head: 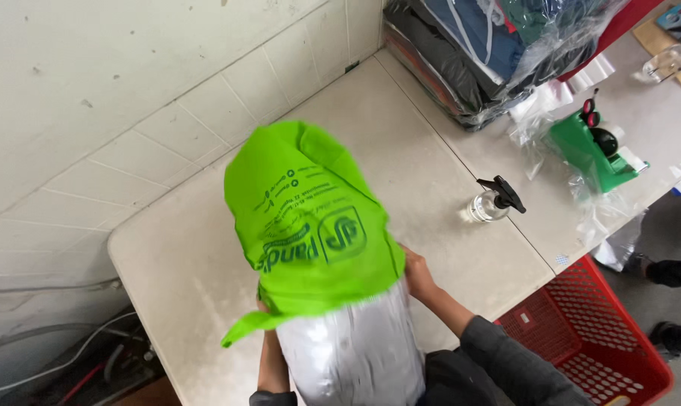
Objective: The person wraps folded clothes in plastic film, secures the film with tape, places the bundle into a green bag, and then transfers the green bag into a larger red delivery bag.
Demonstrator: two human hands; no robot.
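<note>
green bag point(310, 218) covers silver package point(351, 353), right hand point(418, 274) gripping.

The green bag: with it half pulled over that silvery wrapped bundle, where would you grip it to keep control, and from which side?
Probably at the open hem of the green bag, one hand on each side of the silvery bundle. The right hand is already at the right edge; the left hand is mostly hidden under the fabric. The hem is stretched around the bundle, while the top is loose and floppy.
</note>
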